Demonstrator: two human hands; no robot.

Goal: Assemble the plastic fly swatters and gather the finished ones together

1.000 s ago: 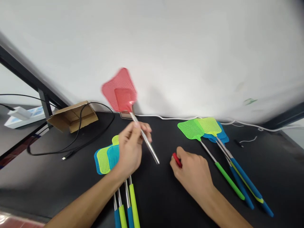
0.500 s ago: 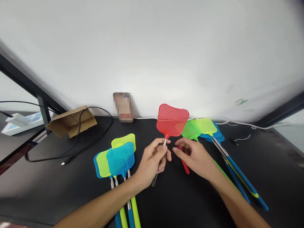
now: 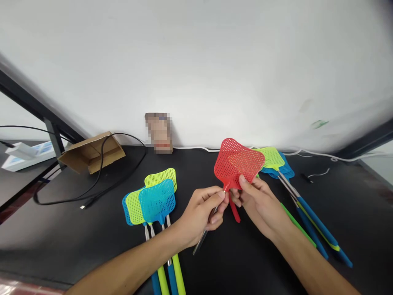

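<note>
In front of you stands a plain white wall (image 3: 196, 61), and below it spreads the black desk (image 3: 196, 166). To your left, a bunch of blue and lime-green plastic fly swatters (image 3: 156, 200) lies with perforated heads overlapping; your forearm crosses above their shafts. To your right lies a second bunch of lime, blue and green plastic fly swatters (image 3: 310, 210), slanting towards you. Between the bunches you hold up a red plastic fly swatter (image 3: 236, 164), its mesh head on a silver metal rod. Your left hand (image 3: 204, 211) pinches that rod just under the head, thumb against fingers; your right hand (image 3: 260, 205) pinches the head's lower edge, thumb in front and fingers behind. At the far left an open brown cardboard box (image 3: 92, 153) rests tilted, with a thin black cable (image 3: 89, 202) looping over it. A pixelated upright object (image 3: 159, 133) leans by the wall. Under your right fingers shows a slim red handle (image 3: 234, 211); whether they touch it is hard to tell from here.
</note>
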